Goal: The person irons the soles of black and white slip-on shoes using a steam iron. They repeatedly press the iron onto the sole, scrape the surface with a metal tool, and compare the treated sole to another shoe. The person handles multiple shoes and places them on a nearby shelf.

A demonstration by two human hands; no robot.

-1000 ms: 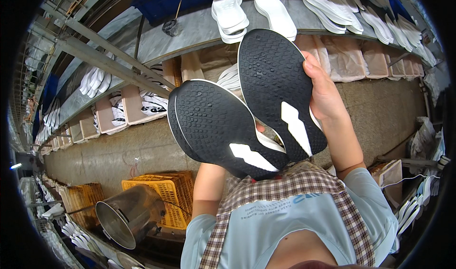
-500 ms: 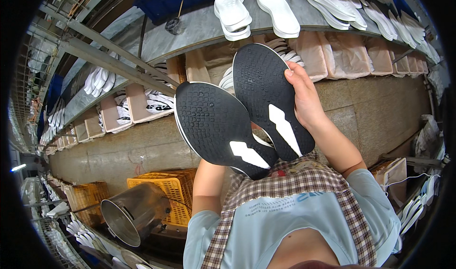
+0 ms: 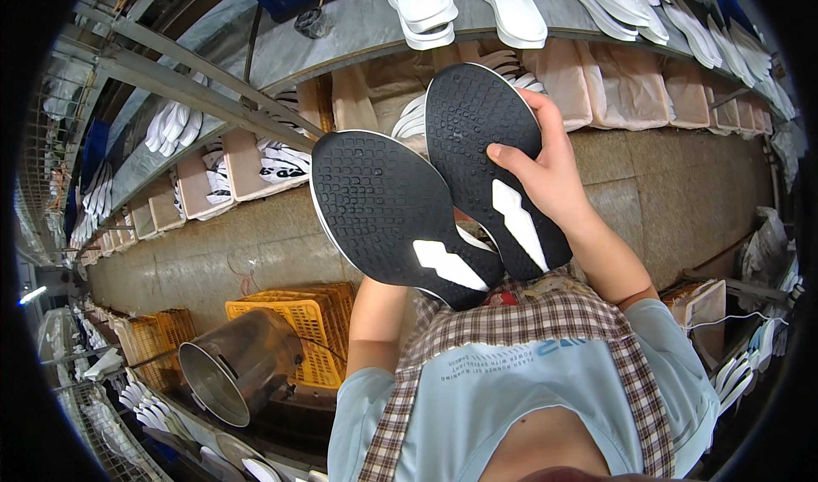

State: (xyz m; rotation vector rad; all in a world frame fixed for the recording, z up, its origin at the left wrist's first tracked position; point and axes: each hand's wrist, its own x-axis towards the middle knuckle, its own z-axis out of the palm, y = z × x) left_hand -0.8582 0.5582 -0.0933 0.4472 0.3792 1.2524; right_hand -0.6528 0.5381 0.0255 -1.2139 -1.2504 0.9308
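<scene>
Two black-treaded shoe soles with white edges and white inserts are held up side by side, treads facing me. My right hand (image 3: 550, 163) is closed on the right shoe sole (image 3: 473, 111), its thumb lying across the tread and its fingers behind the far edge. The left shoe sole (image 3: 379, 197) slants to the left, and its narrow end overlaps the right one near my checked apron (image 3: 477, 329). Behind this left sole goes my left forearm (image 3: 377, 316). The left sole hides nearly all of my left hand, which supports it from behind.
Along the far side runs a grey bench (image 3: 366, 43) with white soles (image 3: 509, 9) on it. Lined bins (image 3: 626, 90) stand beneath. At lower left are a metal drum (image 3: 247, 358) and a yellow crate (image 3: 328, 312). A metal frame bar (image 3: 196, 86) crosses the upper left.
My right thumb has moved from the sole's edge inward onto its tread. Both soles have shifted slightly, and the bench sits a little higher in view.
</scene>
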